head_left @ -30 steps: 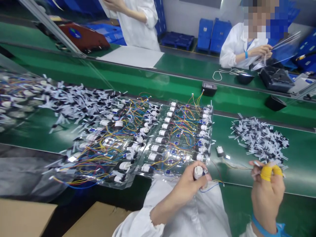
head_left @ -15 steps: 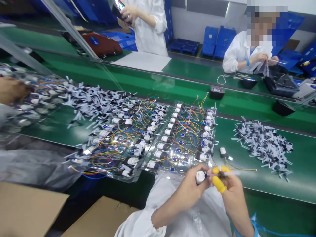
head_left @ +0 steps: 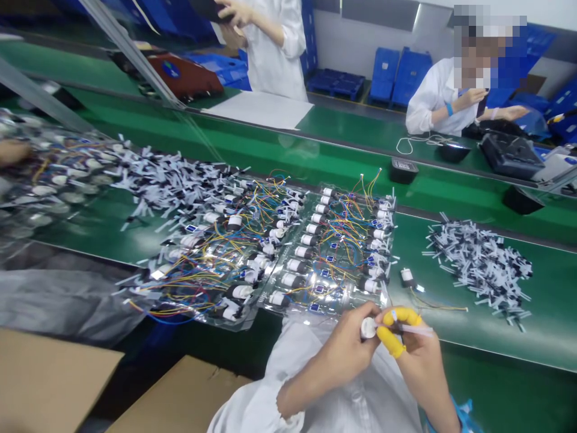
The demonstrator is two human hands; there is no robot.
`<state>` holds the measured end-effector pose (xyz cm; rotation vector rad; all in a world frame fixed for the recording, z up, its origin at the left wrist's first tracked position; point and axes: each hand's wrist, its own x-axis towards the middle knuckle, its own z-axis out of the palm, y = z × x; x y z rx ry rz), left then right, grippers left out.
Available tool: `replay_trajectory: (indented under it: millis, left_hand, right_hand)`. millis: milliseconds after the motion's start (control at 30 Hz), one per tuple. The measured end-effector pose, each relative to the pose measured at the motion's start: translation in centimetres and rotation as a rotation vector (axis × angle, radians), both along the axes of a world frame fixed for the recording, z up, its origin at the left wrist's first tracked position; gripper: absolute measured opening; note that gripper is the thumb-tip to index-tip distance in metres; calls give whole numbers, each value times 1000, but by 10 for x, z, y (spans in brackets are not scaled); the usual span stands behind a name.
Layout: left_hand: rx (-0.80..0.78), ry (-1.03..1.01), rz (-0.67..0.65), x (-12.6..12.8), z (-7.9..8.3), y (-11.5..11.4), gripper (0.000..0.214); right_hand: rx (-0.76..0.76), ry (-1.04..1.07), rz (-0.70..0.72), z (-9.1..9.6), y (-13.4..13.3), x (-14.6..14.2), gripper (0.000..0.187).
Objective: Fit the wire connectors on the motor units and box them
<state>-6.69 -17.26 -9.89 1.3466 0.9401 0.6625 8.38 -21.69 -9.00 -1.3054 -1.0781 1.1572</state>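
Observation:
My left hand [head_left: 343,350] is shut around a small white-capped cylindrical motor [head_left: 368,328], its end pointing toward my right hand. My right hand [head_left: 420,355] wears yellow finger cots [head_left: 396,328] and pinches a thin white-and-black sleeve piece [head_left: 412,329] against the motor's end. Just ahead of my hands lie transparent blister trays [head_left: 329,252] packed with motors and coloured wires. A single wired motor [head_left: 407,277] rests on the belt beyond my right hand. Further right sits a heap of white-and-black sleeve pieces [head_left: 480,264].
A green conveyor belt [head_left: 451,355] runs under everything, with a second heap of sleeve pieces [head_left: 166,186] at left. Cardboard boxes [head_left: 54,379] sit at lower left. Across the belt, co-workers [head_left: 451,102] stand among blue crates [head_left: 385,75]; another person's hand [head_left: 13,152] enters at left.
My right hand has come in from the sleeve heap to the motor in my left hand. The view has shifted slightly, and the other person's hand at left has drawn back.

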Motion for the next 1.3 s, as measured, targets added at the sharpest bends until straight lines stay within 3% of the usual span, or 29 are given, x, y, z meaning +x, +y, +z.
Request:
replay_trajectory:
  millis: [333, 700, 833, 1133, 1300]
  left_hand:
    - [16, 20, 13, -2, -1, 0, 2]
    - [32, 4, 18, -2, 0, 1, 12]
    - [40, 83, 7, -4, -2, 0, 14]
    - [29, 211, -12, -3, -6, -3, 28]
    - [47, 291, -46, -5, -5, -3, 25]
  right_hand:
    - [-22, 11, 53, -4, 1, 2, 13]
    - [77, -136, 25, -9, -1, -13, 9]
    - [130, -212, -7, -9, -1, -18, 3]
    - [222, -409, -70, -16, -2, -20, 27]
    - [152, -359, -27, -19, 1, -14, 21]
